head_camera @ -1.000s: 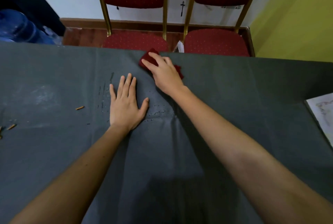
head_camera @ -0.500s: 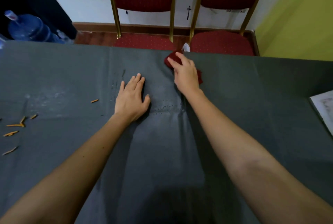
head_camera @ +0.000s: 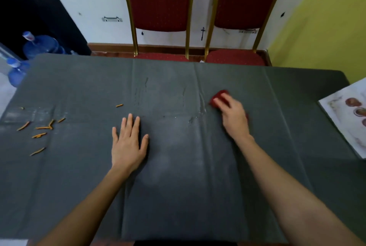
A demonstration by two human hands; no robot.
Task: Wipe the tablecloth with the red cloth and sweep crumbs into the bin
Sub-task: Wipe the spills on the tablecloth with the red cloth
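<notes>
My right hand (head_camera: 233, 116) presses down on the red cloth (head_camera: 220, 96), right of centre in the frame, fingers curled over it so that only its far end shows beyond the fingertips. My left hand (head_camera: 127, 143) lies flat and empty at centre left, palm down, fingers spread on the dark grey tablecloth (head_camera: 178, 186) that covers the surface. Between my hands, just left of the cloth, a raised fold in the fabric carries a line of pale specks (head_camera: 199, 114). A single orange crumb (head_camera: 119, 105) sits above and left of my left hand; a scatter of orange crumbs (head_camera: 39, 130) lies well apart at the left edge of the frame, beside a pale smear. At the right edge a white printed sheet (head_camera: 344, 125) rests on the surface. Along the top of the frame two red chairs with gold frames (head_camera: 160, 0) stand against a white wall, the yellow wall (head_camera: 326, 17) at upper right, and blue water bottles (head_camera: 39, 45) at upper left. I see no bin.
</notes>
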